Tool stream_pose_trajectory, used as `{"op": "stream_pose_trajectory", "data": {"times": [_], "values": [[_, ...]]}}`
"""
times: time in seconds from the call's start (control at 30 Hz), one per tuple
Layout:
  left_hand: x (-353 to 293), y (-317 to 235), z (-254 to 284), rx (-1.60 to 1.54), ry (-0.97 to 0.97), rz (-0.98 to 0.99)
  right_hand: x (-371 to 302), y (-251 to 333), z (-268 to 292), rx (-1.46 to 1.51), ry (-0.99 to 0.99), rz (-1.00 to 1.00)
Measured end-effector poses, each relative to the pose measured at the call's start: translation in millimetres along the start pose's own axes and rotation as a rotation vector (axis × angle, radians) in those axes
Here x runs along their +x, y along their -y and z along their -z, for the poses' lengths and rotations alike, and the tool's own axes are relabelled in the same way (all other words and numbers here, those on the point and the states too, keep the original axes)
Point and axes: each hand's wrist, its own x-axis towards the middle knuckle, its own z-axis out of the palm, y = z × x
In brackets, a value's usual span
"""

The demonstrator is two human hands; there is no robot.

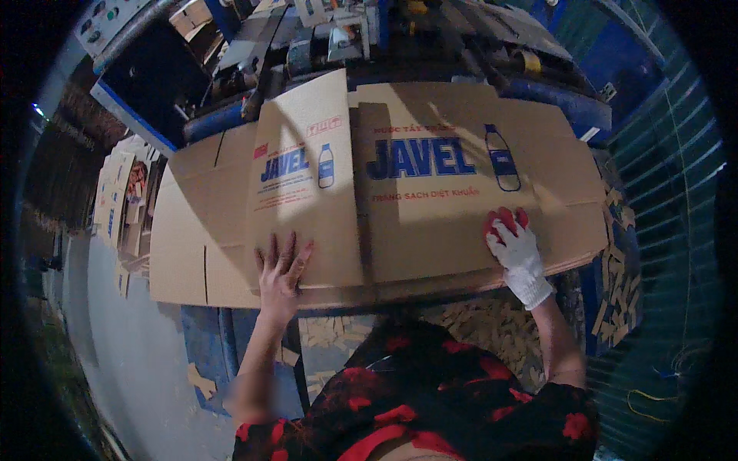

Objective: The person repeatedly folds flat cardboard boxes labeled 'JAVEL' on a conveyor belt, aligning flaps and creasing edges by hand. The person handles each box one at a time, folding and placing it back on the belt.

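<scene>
A wide printed cardboard box blank (438,242) lies across the machine's front, on top of more sheets whose edges show beneath it. One narrower panel (323,219) on the left is folded over and tilts up at its far end. My bare left hand (281,270) presses on this panel near its front edge, fingers spread. Further right, my right hand (513,247), in a white glove with red fingertips, rests on the broad panel just below the blue printed bottle. Its fingers are slightly bent and lie on the board, holding nothing.
Beyond the cardboard stands a blue machine (369,58) with rollers and dark metal parts. Cardboard scraps (492,326) litter the floor beneath and at the right. More cardboard (115,196) is stacked at the far left. A green corrugated wall (653,230) closes the right side.
</scene>
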Motion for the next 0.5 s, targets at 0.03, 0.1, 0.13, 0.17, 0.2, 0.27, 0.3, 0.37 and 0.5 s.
{"op": "stream_pose_trajectory", "data": {"times": [0.03, 0.1, 0.13, 0.17, 0.2, 0.27, 0.3, 0.37, 0.5], "values": [[12.8, 1.9, -0.8, -0.021, -0.026, 0.014, 15.5, -3.2, 2.8, 0.009, -0.023, -0.001], [32.5, 6.9, 0.6, -0.017, -0.032, 0.033, 40.7, -13.1, 1.3, 0.056, -0.022, -0.052], [44.5, 9.7, -1.6, -0.001, -0.025, 0.030, 46.0, -16.5, -0.4, 0.093, 0.006, -0.111], [52.3, 16.7, -9.7, 0.017, -0.019, 0.039, 52.7, -17.9, -5.5, 0.134, 0.037, -0.160], [62.7, 25.3, -16.1, 0.040, -0.014, 0.051, 64.4, -25.9, -11.3, 0.130, 0.045, -0.136], [95.1, 42.0, -26.9, -0.014, 0.013, 0.063, 93.3, -49.5, -28.5, 0.123, 0.059, -0.077], [118.8, 42.9, -29.0, -0.016, 0.044, 0.072, 103.0, -59.7, -37.1, 0.124, -0.016, -0.082], [165.0, 53.4, -38.9, 0.076, 0.011, 0.072, 148.6, -90.8, -47.5, 0.081, -0.007, -0.044], [268.4, 95.4, -95.3, 0.110, -0.143, 0.079, 204.4, -173.7, -120.0, -0.115, 0.026, -0.012]]}}
